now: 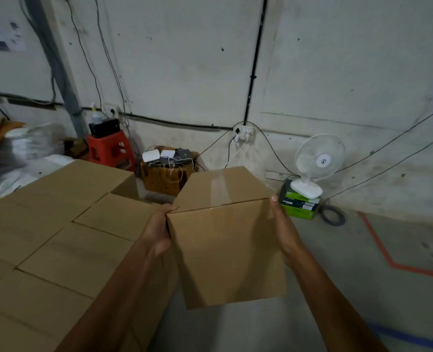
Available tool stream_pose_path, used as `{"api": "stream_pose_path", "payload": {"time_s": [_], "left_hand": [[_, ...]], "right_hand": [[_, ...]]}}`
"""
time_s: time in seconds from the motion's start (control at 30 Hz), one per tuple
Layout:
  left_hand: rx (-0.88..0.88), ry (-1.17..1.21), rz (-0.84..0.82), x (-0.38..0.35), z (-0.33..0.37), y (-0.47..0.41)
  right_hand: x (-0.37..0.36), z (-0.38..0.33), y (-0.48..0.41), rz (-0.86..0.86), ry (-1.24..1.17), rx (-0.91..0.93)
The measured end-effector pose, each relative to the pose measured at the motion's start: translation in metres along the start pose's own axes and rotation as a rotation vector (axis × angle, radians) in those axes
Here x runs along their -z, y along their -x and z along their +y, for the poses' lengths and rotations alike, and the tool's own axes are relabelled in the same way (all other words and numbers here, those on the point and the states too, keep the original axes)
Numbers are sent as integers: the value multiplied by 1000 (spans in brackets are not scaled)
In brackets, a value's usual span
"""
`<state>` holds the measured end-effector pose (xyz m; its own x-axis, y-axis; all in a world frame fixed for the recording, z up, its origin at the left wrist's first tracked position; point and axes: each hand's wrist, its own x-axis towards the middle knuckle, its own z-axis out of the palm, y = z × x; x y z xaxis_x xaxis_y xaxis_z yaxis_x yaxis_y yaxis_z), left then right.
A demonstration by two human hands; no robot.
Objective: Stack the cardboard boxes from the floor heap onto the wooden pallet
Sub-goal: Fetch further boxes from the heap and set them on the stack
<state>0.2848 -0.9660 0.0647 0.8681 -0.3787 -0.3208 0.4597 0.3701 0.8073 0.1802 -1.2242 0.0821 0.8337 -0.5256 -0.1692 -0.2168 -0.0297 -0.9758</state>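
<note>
Both hands clamp one cardboard box [225, 240] between flat palms: the left hand [159, 231] presses its left face, thumb hooked at the top corner, and the right hand [284, 229] presses the right face, fingers hidden behind it. This squeezing grip suits a box with no handles, and probably a light one. It hangs in the air at centre frame, taped seam up, above bare floor [362, 288]. At nine o'clock a level layer of stacked boxes [57, 224] spreads out, just beside it; the pallet itself is hidden. A gap in that layer at eleven o'clock looks the likely slot.
</note>
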Motion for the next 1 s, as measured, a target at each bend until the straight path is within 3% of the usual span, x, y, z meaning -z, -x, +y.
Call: {"api": "stream_pose_path", "payload": {"time_s": [0.13, 0.2, 0.4, 0.6, 1.0], "left_hand": [[-114, 30, 43, -16, -13, -68], [-170, 28, 53, -20, -15, -108], [-235, 53, 157, -27, -15, -240], [-234, 58, 354, -25, -4, -332], [-269, 158, 866, -32, -11, -468]], "right_hand": [[15, 32, -127, -223, -112, -242], [8, 10, -152, -267, -78, -378], [-28, -23, -288, -192, 67, -345], [-71, -34, -417, -262, 135, -319], [-178, 5, -633, -658, 297, -392]]}}
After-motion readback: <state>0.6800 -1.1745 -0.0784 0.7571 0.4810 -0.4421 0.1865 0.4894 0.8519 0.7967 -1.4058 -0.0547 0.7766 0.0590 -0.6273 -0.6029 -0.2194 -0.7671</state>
